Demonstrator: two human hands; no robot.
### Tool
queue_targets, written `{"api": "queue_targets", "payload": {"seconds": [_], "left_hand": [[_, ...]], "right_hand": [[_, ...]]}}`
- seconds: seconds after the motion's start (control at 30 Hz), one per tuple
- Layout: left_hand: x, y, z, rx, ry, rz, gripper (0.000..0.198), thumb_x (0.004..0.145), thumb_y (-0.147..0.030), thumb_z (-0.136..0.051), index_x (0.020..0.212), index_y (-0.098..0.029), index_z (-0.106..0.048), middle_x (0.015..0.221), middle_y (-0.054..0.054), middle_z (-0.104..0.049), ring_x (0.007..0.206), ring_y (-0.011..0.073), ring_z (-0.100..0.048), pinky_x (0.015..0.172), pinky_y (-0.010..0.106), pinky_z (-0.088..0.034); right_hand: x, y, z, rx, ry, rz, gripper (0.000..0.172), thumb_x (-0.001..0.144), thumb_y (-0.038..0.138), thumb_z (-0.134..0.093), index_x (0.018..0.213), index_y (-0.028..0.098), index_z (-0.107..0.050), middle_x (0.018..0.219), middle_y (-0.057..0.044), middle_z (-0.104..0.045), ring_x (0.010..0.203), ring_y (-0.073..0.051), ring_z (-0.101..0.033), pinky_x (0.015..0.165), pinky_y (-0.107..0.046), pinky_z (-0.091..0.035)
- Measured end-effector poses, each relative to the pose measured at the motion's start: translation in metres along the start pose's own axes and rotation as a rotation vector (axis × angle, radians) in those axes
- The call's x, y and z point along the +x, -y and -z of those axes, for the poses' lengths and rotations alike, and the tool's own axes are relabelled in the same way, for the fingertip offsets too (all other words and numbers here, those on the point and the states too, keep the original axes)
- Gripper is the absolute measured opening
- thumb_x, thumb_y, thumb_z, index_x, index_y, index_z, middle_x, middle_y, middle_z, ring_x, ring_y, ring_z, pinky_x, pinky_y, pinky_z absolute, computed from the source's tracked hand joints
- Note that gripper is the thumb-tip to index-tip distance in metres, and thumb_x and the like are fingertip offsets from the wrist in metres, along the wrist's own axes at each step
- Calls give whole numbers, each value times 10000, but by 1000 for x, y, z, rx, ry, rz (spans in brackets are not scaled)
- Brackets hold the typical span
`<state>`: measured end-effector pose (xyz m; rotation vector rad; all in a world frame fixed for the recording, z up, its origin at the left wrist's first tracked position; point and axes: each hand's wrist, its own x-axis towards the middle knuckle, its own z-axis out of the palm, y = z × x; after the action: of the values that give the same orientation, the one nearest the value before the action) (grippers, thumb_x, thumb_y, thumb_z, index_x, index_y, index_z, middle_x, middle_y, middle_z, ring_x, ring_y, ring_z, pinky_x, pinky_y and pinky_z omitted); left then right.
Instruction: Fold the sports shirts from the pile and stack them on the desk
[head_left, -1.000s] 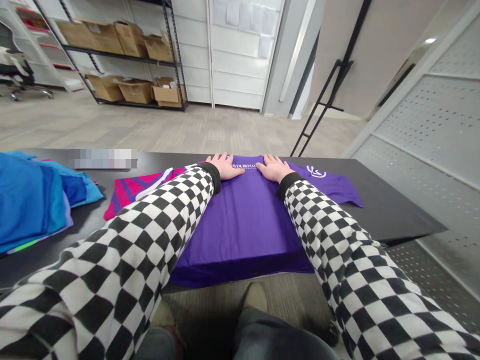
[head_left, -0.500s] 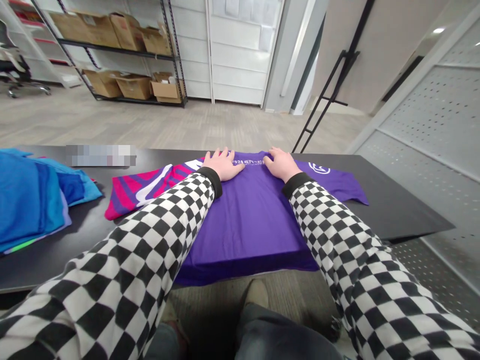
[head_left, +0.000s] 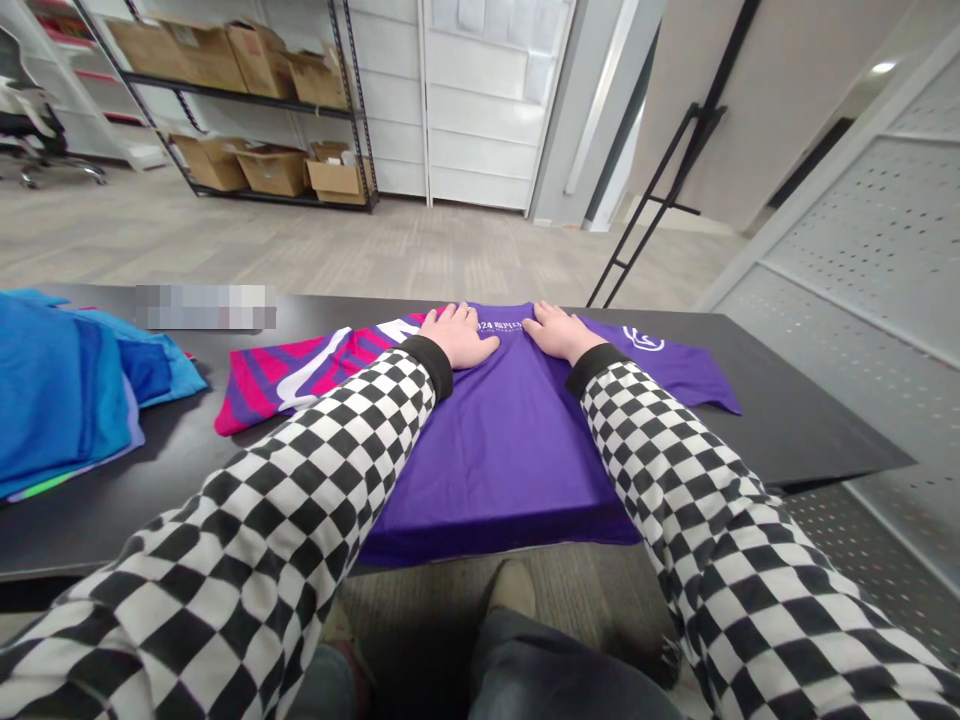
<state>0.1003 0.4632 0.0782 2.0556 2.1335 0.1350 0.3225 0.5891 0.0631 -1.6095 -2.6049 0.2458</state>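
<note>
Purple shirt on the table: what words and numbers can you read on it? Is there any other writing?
"024" on the purple T-shirt, beside the left hand; the small writing next to it is too small to read.
White mark on the shirt's sleeve: a logo with no readable words.
Blurred patch at the far edge of the table: unreadable.

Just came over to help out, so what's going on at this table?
A person has both bare hands pressed flat on a purple T-shirt lying on a black table: the left hand and right hand sit near its printed top edge. A pink and purple shirt lies to the left, with a pile of blue clothes beyond it.
</note>
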Motion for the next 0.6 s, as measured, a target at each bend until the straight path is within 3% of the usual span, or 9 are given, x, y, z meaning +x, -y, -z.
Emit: {"api": "queue_targets", "payload": {"seconds": [0.27,0.37,0.47,0.53,0.6], "left_hand": [[1,7,-5,-14,-64,-61,1025,1068,-807,-334,1821,-114,-373,1933,182,-266,1799,405,-207,1452,611,-179],[-4,6,-4,-8,-152,-90,875,1105,-662,-343,1734,-81,-518,1860,210,-427,1740,385,-361,1446,556,-220],[-16,3,0,61,-217,-159,718,1123,-506,-327,1635,-121,-652,1774,175,-564,1681,344,-462,1455,496,-182],[-27,6,2,111,-160,-166,742,1133,-537,-321,1691,-137,-601,1816,165,-515,1710,339,-424,1455,498,-170],[-39,16,2,117,-56,-120,861,1133,-655,-306,1804,-132,-437,1899,171,-365,1766,355,-326,1447,518,-199]], "right_hand": [[-4,3,2,8,-6,3,783,1180,607,-358,1833,176,-365,1926,-164,-251,1787,-397,-225,1436,-679,-172],[-6,3,2,11,-16,7,778,1177,614,-358,1829,190,-380,1921,-158,-267,1784,-399,-235,1434,-685,-171],[-7,4,2,12,-20,8,788,1170,621,-356,1831,192,-379,1924,-151,-260,1786,-399,-227,1431,-702,-163],[-8,5,2,18,-24,5,797,1168,632,-347,1832,195,-376,1925,-144,-257,1787,-397,-225,1428,-719,-152],[-9,6,3,22,-22,1,801,1166,638,-340,1832,194,-377,1925,-141,-256,1786,-399,-226,1424,-733,-145]]}}
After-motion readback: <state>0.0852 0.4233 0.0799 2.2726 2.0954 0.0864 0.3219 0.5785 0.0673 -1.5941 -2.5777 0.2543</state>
